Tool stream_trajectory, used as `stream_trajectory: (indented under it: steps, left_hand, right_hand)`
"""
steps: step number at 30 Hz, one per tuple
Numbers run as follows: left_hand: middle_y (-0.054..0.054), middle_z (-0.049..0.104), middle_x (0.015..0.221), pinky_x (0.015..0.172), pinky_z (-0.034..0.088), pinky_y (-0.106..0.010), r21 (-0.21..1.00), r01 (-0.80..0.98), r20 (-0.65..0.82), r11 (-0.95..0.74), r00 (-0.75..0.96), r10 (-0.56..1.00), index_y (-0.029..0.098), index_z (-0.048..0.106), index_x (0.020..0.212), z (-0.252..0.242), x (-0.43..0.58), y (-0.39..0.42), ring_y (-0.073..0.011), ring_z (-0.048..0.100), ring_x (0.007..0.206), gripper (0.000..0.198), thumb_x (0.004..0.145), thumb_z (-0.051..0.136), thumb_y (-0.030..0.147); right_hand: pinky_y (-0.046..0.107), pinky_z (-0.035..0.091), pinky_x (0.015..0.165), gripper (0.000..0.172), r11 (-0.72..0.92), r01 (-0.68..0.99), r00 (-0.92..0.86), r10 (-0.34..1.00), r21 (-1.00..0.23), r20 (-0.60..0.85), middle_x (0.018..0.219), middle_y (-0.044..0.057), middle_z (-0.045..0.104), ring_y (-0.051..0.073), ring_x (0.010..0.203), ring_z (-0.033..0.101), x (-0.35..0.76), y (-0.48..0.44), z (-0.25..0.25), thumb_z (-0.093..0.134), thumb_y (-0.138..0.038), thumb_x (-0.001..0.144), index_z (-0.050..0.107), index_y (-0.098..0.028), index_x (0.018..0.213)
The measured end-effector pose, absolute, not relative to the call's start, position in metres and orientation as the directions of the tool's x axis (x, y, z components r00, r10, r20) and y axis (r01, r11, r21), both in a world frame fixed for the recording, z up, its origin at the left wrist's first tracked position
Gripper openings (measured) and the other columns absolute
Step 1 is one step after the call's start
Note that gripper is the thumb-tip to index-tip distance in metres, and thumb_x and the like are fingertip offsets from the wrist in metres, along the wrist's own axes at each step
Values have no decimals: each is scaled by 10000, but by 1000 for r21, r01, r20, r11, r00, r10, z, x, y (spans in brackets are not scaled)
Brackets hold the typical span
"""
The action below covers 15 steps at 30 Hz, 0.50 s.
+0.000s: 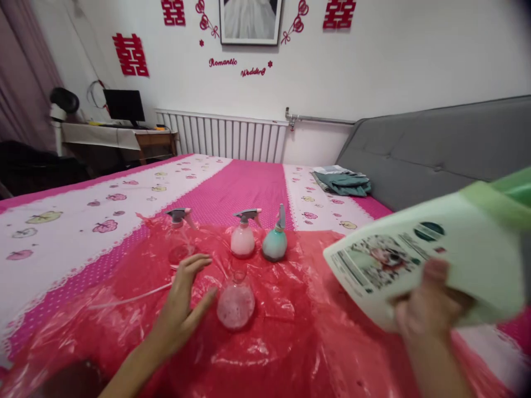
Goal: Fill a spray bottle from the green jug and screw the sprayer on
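Note:
My right hand (429, 309) grips a large pale green detergent jug (468, 254) by its handle, tilted with its green cap end toward the upper right. Fingers apart and empty, my left hand (188, 301) is beside a clear round bottle (235, 305) without a spray head, which has whitish, foamy-looking contents. Behind it stand a pink spray bottle (243, 242) and a teal spray bottle (274, 244), both with grey trigger heads. A clear spray bottle (178, 243) stands farther left, its base partly behind my left fingers.
Red plastic sheeting (282, 331) covers the near part of the bed, wrinkled under the bottles. A thin white tube (133, 297) lies at left. Folded clothes (342, 181) rest near the grey headboard (440, 149). A desk with a monitor (124, 106) stands far left, beside a radiator (224, 134).

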<state>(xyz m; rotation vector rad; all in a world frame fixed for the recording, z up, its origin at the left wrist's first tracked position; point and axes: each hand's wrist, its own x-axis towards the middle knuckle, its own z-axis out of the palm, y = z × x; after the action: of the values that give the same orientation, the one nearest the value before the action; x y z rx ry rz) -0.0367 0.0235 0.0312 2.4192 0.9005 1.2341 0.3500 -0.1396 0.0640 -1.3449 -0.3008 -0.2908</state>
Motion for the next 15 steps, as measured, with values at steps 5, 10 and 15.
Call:
stream_trajectory:
  steps: [5,10,15]
  left_hand:
    - [-59,662,1214,1003,589,-440,419,482,769,-769,262,583,282,626,1217,30,-59,43,-291,693,1161,163,1108,506,288]
    - [-97,708,1162,986,584,-479,422,603,648,-677,322,690,233,636,1158,24,-85,57,-320,714,1099,228,1082,471,372]
    - [-169,751,1270,1052,555,-546,400,747,416,-531,368,831,186,606,1291,15,-97,79,-374,706,1203,389,1028,444,423]
  right_hand:
    - [515,616,1005,437,109,280,960,-51,-954,275,1398,112,684,276,1198,704,381,-80,31,720,-457,1029,664,-195,1374]
    - [484,633,956,408,-127,173,977,151,-977,153,1355,105,697,270,1151,715,391,-53,-6,735,-433,1021,679,-186,1341]
    - [527,605,1021,447,-278,223,969,168,-935,181,1432,124,663,297,1244,683,392,-40,-12,740,-432,1016,659,-198,1389]
